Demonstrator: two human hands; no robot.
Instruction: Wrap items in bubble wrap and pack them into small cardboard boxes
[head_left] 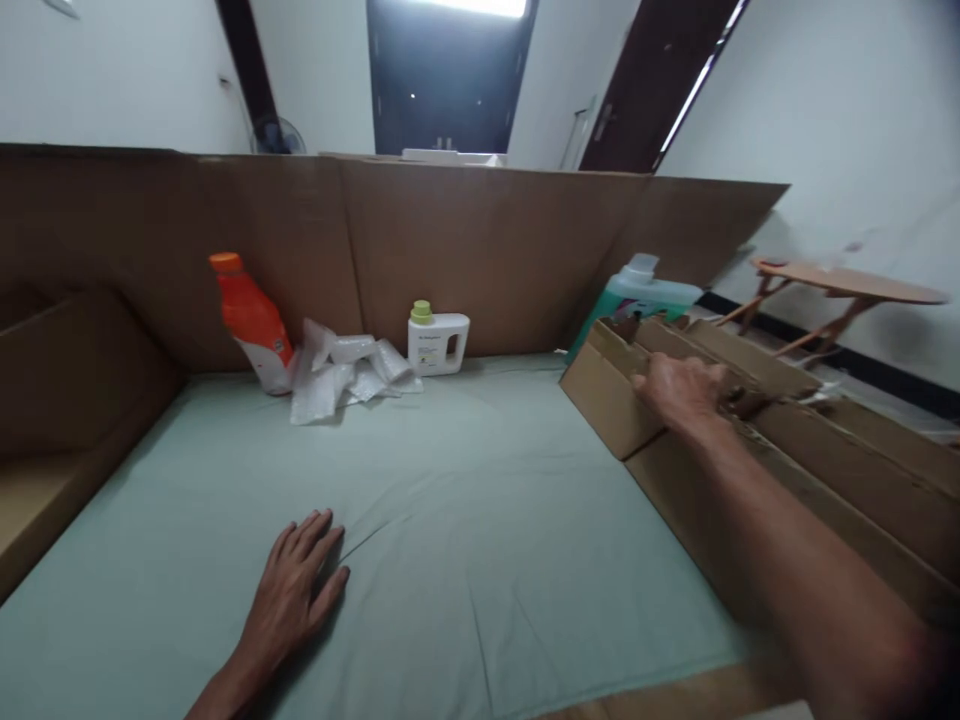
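Note:
My left hand [292, 590] lies palm down on the light green cloth [465, 470], its fingers spread and holding nothing. Over at the right, my right hand [681, 388] reaches into the top of a cardboard box [611, 400] with dividers. Its fingers are bent down among the cardboard flaps, and most of the fingertips are hidden. Whatever they grip cannot be made out. Behind that box leans a large bottle of green liquid [600, 310] with a clear cap.
Along the upright cardboard wall [480, 250] at the back stand a red bottle [255, 320] with an orange cap, several clear plastic packets [352, 375] and a small white jug [440, 345]. Another cardboard box [82, 380] sits at the left. A wooden folding table [855, 280] is beyond, at right.

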